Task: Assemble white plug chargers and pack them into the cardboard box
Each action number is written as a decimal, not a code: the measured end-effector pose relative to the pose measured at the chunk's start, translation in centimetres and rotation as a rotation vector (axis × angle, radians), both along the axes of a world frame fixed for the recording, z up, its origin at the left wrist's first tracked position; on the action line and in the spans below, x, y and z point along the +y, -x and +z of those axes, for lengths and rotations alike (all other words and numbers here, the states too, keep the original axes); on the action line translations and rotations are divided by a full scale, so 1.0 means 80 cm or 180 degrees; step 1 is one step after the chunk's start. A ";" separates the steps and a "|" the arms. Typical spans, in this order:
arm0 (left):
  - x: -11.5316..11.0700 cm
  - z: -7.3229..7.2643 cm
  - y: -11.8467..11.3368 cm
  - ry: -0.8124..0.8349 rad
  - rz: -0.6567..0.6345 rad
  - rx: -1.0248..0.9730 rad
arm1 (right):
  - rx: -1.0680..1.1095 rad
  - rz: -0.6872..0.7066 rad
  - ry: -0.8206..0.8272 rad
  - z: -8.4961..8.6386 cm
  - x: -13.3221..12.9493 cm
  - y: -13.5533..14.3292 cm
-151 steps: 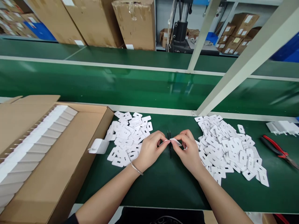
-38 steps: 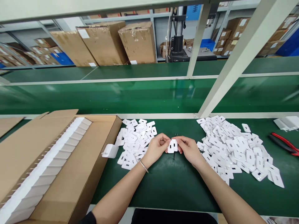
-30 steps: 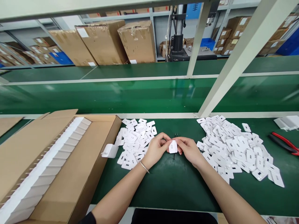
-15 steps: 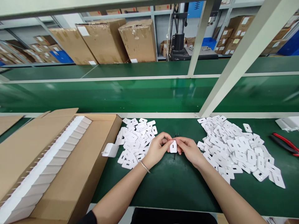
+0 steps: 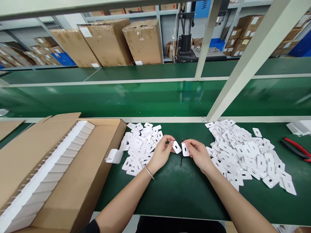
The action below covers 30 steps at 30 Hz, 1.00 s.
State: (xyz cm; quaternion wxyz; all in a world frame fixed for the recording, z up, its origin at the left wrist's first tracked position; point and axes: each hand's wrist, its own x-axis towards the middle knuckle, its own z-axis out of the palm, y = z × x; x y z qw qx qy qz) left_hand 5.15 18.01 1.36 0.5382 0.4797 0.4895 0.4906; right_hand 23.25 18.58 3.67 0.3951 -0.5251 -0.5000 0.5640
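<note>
Between finger and thumb, my left hand (image 5: 162, 152) pinches a small white plastic plate (image 5: 177, 147) with a dark rectangular slot, tilted. A second white slotted plate (image 5: 185, 149), more upright, is gripped by my right hand (image 5: 198, 153). A narrow gap separates the two plates. Behind them on the green table (image 5: 170, 197) lies a thin black tool (image 5: 181, 159), mostly hidden. A heap of similar plates (image 5: 141, 145) lies beside my left hand, and a larger heap (image 5: 247, 155) spreads to the right of my right hand.
An open cardboard box (image 5: 70, 174) with a row of white parts stands at the left. A white block-like part (image 5: 114, 156) sits by its edge. Red-and-black pliers (image 5: 296, 149) and white housings (image 5: 300, 127) lie at the far right. A slanting metal post (image 5: 243, 68) rises behind the right heap.
My hands have moved slightly apart. One plate showed between them before; now each hand holds its own plate, the left one tilted.
</note>
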 end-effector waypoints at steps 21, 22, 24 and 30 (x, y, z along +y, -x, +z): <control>-0.015 0.011 -0.016 0.0206 -0.0089 -0.0412 | -0.1618 -0.0177 -0.3215 -0.003 -0.017 0.005; -0.016 0.013 -0.016 0.0282 -0.0112 -0.0492 | -0.1684 -0.0133 -0.3287 -0.004 -0.016 0.006; -0.019 0.017 -0.018 0.0411 -0.0148 -0.0704 | -0.1758 -0.0019 -0.3412 -0.005 -0.016 0.008; -0.024 0.025 -0.021 0.0290 -0.0229 -0.1260 | -0.1601 0.0054 -0.3230 -0.002 -0.014 0.009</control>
